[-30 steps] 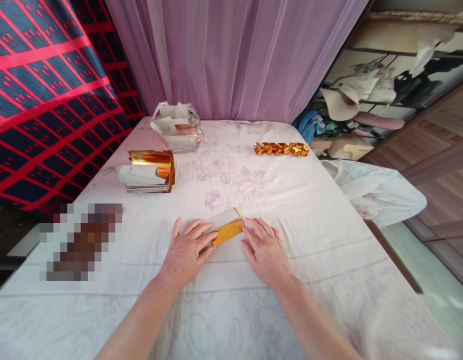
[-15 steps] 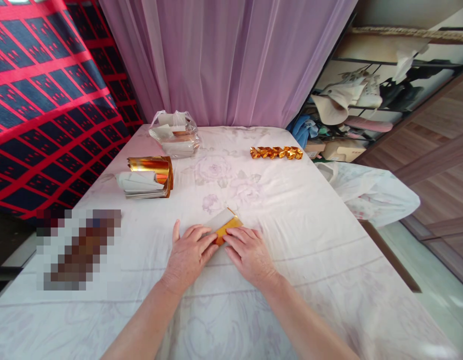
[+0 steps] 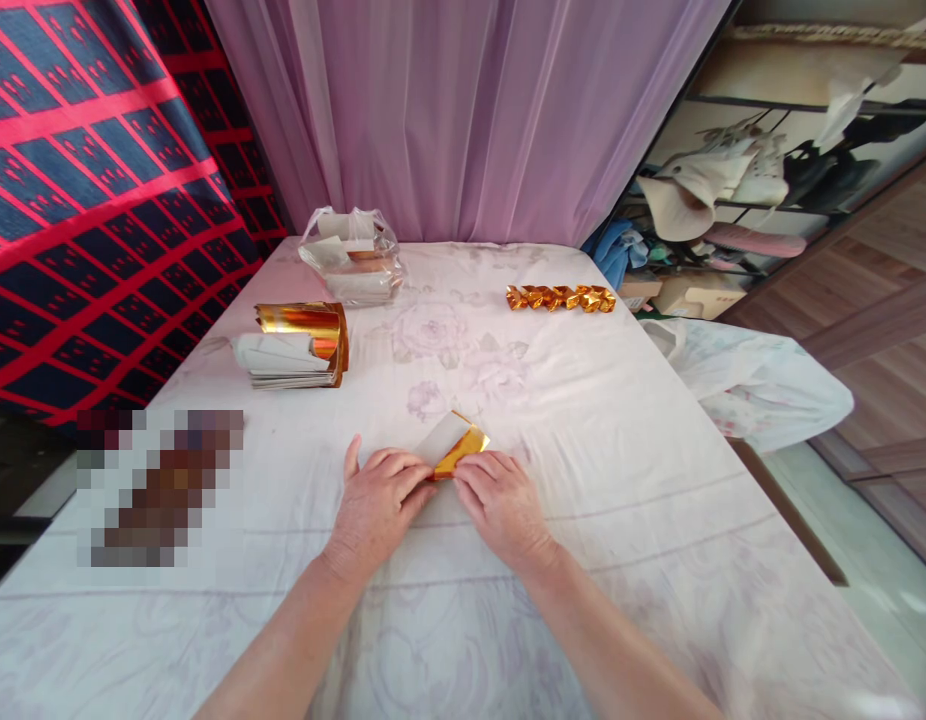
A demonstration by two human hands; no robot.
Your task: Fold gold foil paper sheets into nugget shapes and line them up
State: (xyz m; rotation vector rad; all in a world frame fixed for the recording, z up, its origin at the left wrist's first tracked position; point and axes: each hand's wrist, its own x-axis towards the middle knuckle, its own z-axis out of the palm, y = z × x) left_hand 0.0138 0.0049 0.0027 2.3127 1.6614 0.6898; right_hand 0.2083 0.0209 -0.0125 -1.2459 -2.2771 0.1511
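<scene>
Gold foil paper [image 3: 457,450], white on its back side, sits at frame centre on the bed [image 3: 620,480], partly folded, gold edge turned up at its 3 o'clock end. Left hand [image 3: 377,505] lies palm down at 9 o'clock of the paper, fingers curled loosely, tips pressing on the paper's near edge. Right hand [image 3: 502,503] is at 4 o'clock of the paper, also palm down, fingers bent, tips touching the gold fold; both hands meet almost fingertip to fingertip over it. Neither hand is closed into a fist, both pinch or press the sheet; exact grip under the fingers cannot be told. Bed cover is white with faint floral print. At 10 o'clock from the hands, a stack of foil sheets [image 3: 294,345], top one curled up gold. Further back at 11 o'clock, a clear plastic bag [image 3: 352,265] with more sheets inside. At 1 o'clock, well apart, a row of folded gold pieces [image 3: 560,297] lying in a line. Pink curtain [image 3: 470,110] hangs at 12 o'clock behind the bed. Red and blue patterned cloth [image 3: 95,180] at 9 to 10 o'clock. White bag [image 3: 755,385] off the bed edge at 3 o'clock.
</scene>
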